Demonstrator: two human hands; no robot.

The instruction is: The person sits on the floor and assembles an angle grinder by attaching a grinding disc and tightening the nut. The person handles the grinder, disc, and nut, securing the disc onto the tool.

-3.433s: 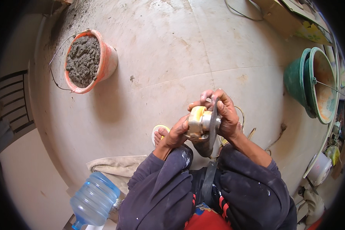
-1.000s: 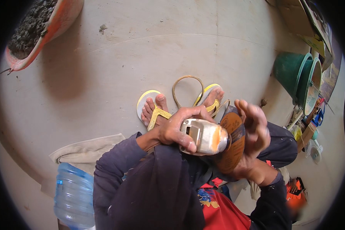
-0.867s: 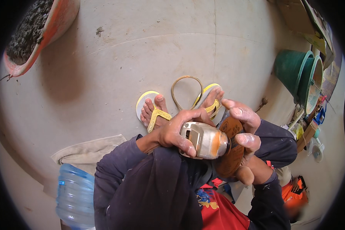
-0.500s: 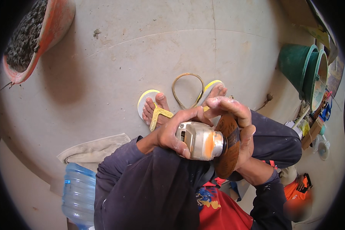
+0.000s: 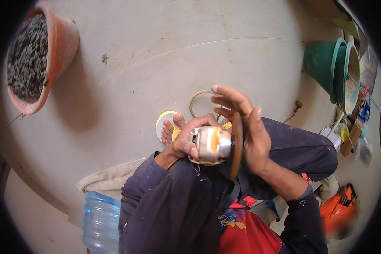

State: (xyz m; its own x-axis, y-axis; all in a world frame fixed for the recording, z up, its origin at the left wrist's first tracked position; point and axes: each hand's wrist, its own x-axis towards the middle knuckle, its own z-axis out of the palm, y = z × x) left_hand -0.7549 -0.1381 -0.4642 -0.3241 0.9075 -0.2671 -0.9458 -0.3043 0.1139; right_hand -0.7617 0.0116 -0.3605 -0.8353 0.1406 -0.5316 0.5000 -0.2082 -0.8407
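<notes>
An angle grinder (image 5: 209,146) with a silver, orange-stained head lies across my lap, held above my bent knee. My left hand (image 5: 189,137) wraps round its body, thumb on the near side. On the grinder's right end sits a brown disc (image 5: 237,146), seen nearly edge-on. My right hand (image 5: 250,131) is just right of the disc, fingers stretched and spread, palm toward it. Whether the palm touches the disc, I cannot tell. A looped tan cord (image 5: 194,99) lies on the floor beyond, near my sandalled foot (image 5: 169,127).
An orange bucket (image 5: 65,40) of dark wet mix stands far left. Green buckets (image 5: 321,63) lie nested at the right, near assorted tools. A clear blue water jug (image 5: 100,222) and a beige cloth (image 5: 110,175) are near left. Another person in orange (image 5: 336,205) is behind, lower right.
My right hand has opened away from the disc, its fingers straightening upward. The disc has turned more edge-on. My left hand still grips the grinder, which sits slightly further left.
</notes>
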